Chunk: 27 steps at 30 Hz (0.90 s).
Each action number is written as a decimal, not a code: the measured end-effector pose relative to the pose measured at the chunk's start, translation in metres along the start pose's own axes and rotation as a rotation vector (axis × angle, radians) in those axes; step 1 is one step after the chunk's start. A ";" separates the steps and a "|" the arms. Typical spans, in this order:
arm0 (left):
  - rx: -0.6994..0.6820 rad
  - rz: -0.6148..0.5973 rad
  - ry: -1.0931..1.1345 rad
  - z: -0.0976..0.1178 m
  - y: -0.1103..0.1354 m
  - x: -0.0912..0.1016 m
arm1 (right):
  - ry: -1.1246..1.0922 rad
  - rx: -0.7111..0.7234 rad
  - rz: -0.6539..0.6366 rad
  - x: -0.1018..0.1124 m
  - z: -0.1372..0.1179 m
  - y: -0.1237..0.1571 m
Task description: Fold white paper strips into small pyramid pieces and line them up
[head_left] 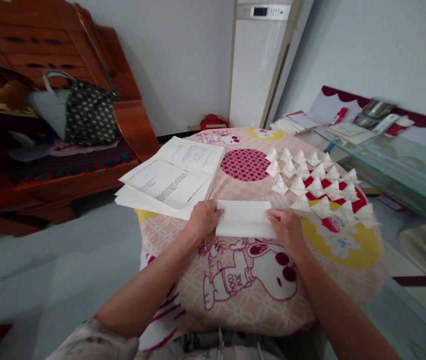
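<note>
A folded sheet of white paper point(245, 218) stretches between my hands above the middle of the table. Its left end is pinched by my left hand point(204, 218), fingers closed. The other end is gripped by my right hand point(285, 225), with thumb and fingers pressed together. To the left lies a stack of printed sheets point(171, 175), the top ones skewed. On the right stand several small pointed shapes of folded white paper point(315, 187), set in rows.
A cartoon-patterned cloth point(250, 290) covers the round table. Right of it is a glass table point(385, 150) bearing bowls and a red bottle point(339, 116). Left stands a wooden bench point(96, 170) with a dotted bag point(90, 112). A white cabinet-like appliance point(256, 65) stands behind.
</note>
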<state>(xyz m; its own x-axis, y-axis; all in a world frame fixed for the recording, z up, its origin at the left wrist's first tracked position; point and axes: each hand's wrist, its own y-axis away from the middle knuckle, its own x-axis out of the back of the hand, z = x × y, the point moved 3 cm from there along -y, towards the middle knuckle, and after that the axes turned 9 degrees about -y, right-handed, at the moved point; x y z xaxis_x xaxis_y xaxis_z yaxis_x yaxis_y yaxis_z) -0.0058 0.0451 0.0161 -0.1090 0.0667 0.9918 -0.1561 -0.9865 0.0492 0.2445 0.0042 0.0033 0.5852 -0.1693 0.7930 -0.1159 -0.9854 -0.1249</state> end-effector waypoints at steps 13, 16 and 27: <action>0.004 -0.028 0.041 0.000 -0.001 0.003 | 0.017 -0.006 -0.005 0.002 -0.003 0.001; 0.008 -0.026 -0.014 0.003 0.002 0.005 | 0.013 -0.013 -0.010 0.002 -0.004 0.000; -0.272 0.108 -0.133 0.012 0.006 0.007 | 0.083 -0.055 0.001 0.003 -0.008 -0.003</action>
<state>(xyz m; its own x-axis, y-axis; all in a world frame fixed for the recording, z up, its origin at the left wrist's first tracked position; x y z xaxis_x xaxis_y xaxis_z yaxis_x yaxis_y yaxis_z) 0.0043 0.0379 0.0248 -0.0128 -0.0745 0.9971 -0.4089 -0.9097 -0.0732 0.2403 0.0071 0.0110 0.5168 -0.1662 0.8398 -0.1621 -0.9822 -0.0946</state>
